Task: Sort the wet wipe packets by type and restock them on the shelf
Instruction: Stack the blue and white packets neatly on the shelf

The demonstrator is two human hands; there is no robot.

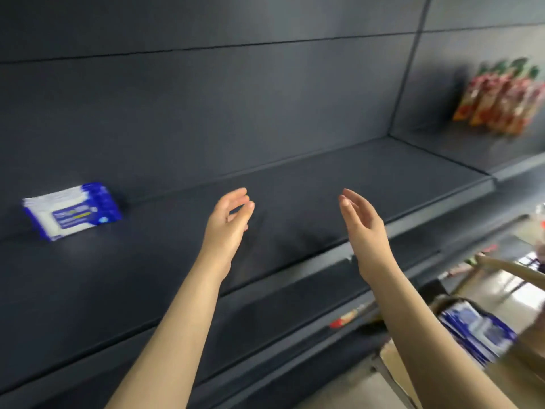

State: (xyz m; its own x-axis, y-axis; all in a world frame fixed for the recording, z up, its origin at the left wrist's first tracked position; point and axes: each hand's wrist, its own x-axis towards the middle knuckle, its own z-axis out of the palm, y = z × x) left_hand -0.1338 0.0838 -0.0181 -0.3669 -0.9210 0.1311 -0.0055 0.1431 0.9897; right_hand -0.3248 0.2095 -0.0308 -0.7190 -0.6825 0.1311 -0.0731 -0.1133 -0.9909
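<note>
- Head view: my left hand (228,222) is raised over the dark shelf (324,184) with the palm turned inward. The fingers are loosely curved and the thumb tip sits close to the forefinger, with nothing between them. It grasps nothing and touches nothing.
- My right hand (364,228) mirrors it, palm facing left, fingers nearly straight and relaxed. It is also empty and hangs above the shelf near the front edge.
- The two palms face each other and are apart, with only bare shelf surface between them.
- The stack of blue-and-white wet wipe packets (72,211) lies flat at the far left of this same shelf, towards the back panel. It is well apart from my left hand. Motion blur stops me from counting the packets or reading the label.
- More wipe packets (477,329), in the same blue and white, lie low at the right in what looks like a cardboard box (392,370). They are just beyond my right forearm and are blurred.
- A row of red-and-orange pouches (501,98) with green tops stands upright on the neighbouring shelf bay at the upper right, well apart from both hands.
- Below the shelf, a lower shelf rail carries a small red tag (343,320).
</note>
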